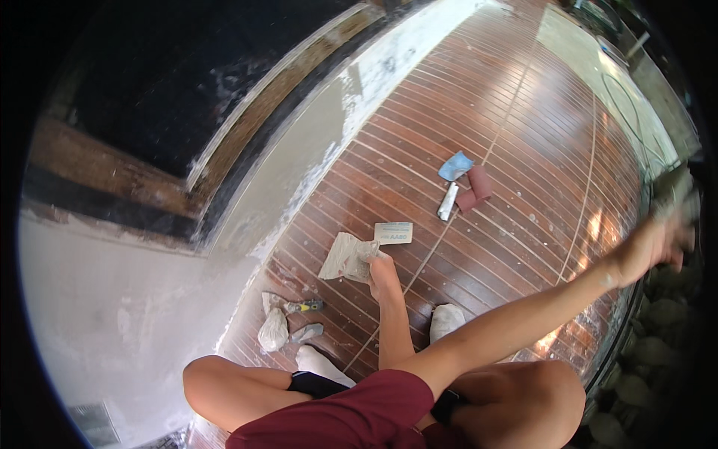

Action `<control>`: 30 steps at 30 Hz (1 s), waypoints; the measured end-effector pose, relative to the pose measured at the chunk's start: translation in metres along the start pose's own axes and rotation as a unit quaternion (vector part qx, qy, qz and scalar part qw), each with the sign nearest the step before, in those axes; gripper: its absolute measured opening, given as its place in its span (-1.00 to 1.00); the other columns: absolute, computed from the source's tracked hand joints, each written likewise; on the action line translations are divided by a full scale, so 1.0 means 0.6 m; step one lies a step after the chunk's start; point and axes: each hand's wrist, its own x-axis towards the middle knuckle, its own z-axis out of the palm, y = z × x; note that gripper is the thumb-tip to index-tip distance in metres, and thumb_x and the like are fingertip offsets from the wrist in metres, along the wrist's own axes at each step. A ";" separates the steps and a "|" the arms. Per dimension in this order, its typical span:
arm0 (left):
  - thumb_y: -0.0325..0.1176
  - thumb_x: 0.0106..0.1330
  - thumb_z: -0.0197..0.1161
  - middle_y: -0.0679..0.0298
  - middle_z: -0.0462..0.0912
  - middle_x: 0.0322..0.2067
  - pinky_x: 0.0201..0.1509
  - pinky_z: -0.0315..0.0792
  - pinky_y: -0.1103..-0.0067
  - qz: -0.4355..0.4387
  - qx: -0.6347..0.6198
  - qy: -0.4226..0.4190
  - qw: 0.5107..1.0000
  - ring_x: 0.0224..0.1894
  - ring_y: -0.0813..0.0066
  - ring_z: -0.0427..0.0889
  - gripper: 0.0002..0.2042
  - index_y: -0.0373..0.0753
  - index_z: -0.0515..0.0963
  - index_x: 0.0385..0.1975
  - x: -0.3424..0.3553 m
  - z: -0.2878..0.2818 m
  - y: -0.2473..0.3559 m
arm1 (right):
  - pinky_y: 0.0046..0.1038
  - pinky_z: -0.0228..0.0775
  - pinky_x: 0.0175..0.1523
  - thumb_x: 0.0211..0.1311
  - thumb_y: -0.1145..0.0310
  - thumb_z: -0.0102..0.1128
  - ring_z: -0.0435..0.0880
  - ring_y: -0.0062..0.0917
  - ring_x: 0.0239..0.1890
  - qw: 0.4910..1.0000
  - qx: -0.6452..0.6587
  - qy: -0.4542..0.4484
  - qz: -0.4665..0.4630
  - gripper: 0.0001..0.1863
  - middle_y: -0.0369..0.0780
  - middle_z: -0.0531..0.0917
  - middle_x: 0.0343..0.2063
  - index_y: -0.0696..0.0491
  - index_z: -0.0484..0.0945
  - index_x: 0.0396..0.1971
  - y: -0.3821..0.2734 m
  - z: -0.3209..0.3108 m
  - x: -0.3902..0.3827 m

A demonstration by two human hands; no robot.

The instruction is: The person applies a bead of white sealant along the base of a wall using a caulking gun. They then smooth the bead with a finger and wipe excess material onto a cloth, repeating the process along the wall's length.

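Observation:
My left arm crosses in front of me to the far right, and its hand (658, 238) is smeared by motion at the floor's edge. Whether that hand holds anything does not show. Closer in, my right hand (383, 275) is closed round the edge of a broad, off-white flat piece (345, 256) with a crumpled, powdery surface; its exact kind is unclear. Just beyond it lies a pale rectangular block (393, 233) with blue print. To the left are a knotted whitish bag (274, 331), a tool with a yellow and black handle (305, 305) and a grey scrap (307, 333).
Farther out lie rolled reddish-brown sandpaper (477, 183), a blue scrap (455, 166) and a white tube (448, 202) on the striped brown tile floor (523, 247). A whitish wall (134, 322) with a dark framed opening stands at left. My white-covered feet (447, 322) are close by.

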 end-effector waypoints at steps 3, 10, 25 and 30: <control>0.18 0.31 0.00 0.02 0.67 -0.23 -0.09 0.49 0.21 -0.178 0.380 -0.359 0.834 -0.18 0.24 0.66 -0.43 -0.07 0.44 0.17 -0.135 0.119 -0.113 | -0.36 0.47 -0.31 0.25 0.39 0.04 0.65 -0.45 -0.34 1.000 0.004 0.008 -0.014 -0.74 -0.13 0.66 -0.33 0.23 0.54 -0.16 -0.012 -0.030 0.000; 0.05 0.20 0.22 -0.06 0.66 -0.26 -0.15 0.48 0.16 -0.244 0.299 -0.402 0.830 -0.23 -0.02 0.64 -0.21 -0.11 0.09 0.39 -0.222 0.105 -0.133 | -0.34 0.51 -0.22 0.25 0.44 0.00 0.66 -0.41 -0.28 0.998 0.029 0.028 -0.055 -0.73 -0.11 0.65 -0.27 0.25 0.52 -0.12 -0.028 -0.094 -0.002; -0.34 0.26 0.21 0.08 0.69 -0.22 -0.09 0.52 0.42 -0.249 0.627 0.000 0.738 -0.20 0.25 0.69 -0.67 -0.21 0.54 0.02 -0.283 -0.529 0.224 | -0.28 0.63 -0.17 0.25 0.51 -0.12 0.71 -0.29 -0.27 0.996 0.042 0.062 -0.057 -0.69 -0.06 0.64 -0.20 0.27 0.48 -0.05 0.052 -0.058 0.001; -0.33 0.19 0.26 0.07 0.61 -0.05 0.10 0.40 0.26 -0.394 0.804 -0.080 0.437 0.01 0.10 0.56 -0.52 -0.16 0.41 0.16 -0.468 -0.625 0.461 | -0.22 0.65 -0.12 0.25 0.55 -0.17 0.72 -0.21 -0.21 0.997 0.066 0.035 -0.025 -0.66 0.01 0.63 -0.17 0.33 0.43 -0.02 0.050 -0.014 -0.003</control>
